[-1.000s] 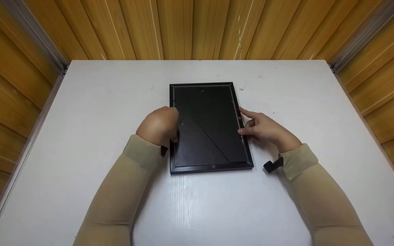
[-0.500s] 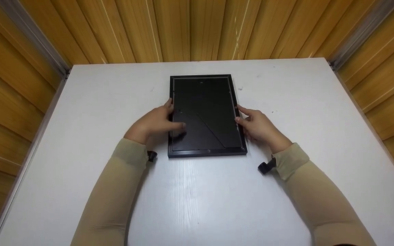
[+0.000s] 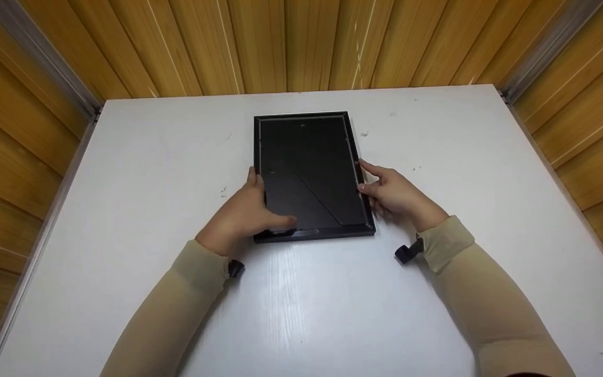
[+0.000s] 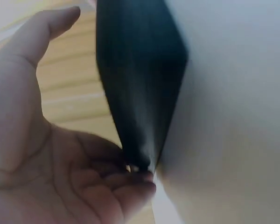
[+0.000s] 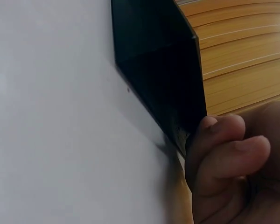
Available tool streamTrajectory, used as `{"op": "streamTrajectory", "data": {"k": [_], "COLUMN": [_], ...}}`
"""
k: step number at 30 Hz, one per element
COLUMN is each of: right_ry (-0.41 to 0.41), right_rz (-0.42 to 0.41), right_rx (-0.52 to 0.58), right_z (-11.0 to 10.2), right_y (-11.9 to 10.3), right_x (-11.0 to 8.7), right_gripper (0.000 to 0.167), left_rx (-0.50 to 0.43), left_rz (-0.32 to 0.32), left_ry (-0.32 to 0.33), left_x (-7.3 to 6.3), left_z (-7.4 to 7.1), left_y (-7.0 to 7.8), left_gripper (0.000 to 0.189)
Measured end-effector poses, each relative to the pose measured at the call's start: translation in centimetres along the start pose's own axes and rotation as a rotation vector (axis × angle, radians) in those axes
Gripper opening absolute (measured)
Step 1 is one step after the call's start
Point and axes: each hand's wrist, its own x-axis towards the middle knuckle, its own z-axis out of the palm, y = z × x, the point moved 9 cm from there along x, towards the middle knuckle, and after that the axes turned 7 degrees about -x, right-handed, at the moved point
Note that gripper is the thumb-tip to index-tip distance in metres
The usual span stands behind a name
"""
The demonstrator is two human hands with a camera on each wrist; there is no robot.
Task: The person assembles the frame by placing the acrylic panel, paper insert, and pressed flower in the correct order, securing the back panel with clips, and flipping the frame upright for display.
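Note:
A black picture frame (image 3: pixel 312 167) lies back side up on the white table, its stand panel marked by a slanting line. My left hand (image 3: pixel 246 209) is at the frame's lower left side. Its thumb stretches over the backing near the bottom edge, while the fingertips touch the left side. In the left wrist view that thumb (image 4: pixel 60 21) stands apart from the frame's edge (image 4: pixel 140 84). My right hand (image 3: pixel 398 196) grips the right edge between thumb and fingers. In the right wrist view curled fingers (image 5: pixel 228 149) meet the frame's side (image 5: pixel 163 84).
The white table (image 3: pixel 301 303) stretches around the frame, with a few small dark marks on its surface. Yellow wood-panel walls (image 3: pixel 259 47) border it at the back and both sides. A small black device (image 3: pixel 406 254) sits at the right wrist, and another (image 3: pixel 236 268) at the left.
My left hand has unbent from its curl over the left edge, spread its thumb and slid down toward the bottom corner. The frame sits slightly higher in view; the right hand keeps its grip.

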Motion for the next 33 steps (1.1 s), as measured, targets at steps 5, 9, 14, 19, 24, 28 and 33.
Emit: {"op": "streamTrajectory", "data": {"k": [5, 9, 14, 19, 24, 28, 33], "right_ry": [-0.006, -0.011, -0.017, -0.016, -0.010, -0.011, -0.016], "right_rz": [0.013, 0.018, 0.018, 0.027, 0.017, 0.008, 0.007], "right_rx": [0.010, 0.018, 0.025, 0.019, 0.019, 0.013, 0.006], "right_z": [0.0, 0.1, 0.2, 0.0, -0.1, -0.2, -0.1], "right_y": [0.0, 0.0, 0.0, 0.1, 0.0, 0.0, -0.1], "right_x": [-0.2, -0.2, -0.2, -0.2, -0.2, -0.2, -0.2], "right_gripper": [0.074, 0.075, 0.075, 0.074, 0.074, 0.075, 0.075], "left_rx": [0.011, 0.001, 0.004, 0.032, 0.025, -0.032, -0.103], "left_rz": [0.008, -0.009, -0.020, 0.014, 0.008, -0.020, -0.043], "left_ry": [0.028, 0.056, 0.082, 0.110, 0.129, 0.127, 0.113], "left_x": [-0.5, -0.5, -0.4, -0.4, -0.4, -0.2, 0.0], "left_z": [1.0, 1.2, 1.1, 0.8, 0.6, 0.9, 1.3], "left_y": [0.4, 0.4, 0.3, 0.8, 0.9, 0.8, 0.7], "left_gripper": [0.156, 0.160, 0.161, 0.158, 0.155, 0.157, 0.163]}}
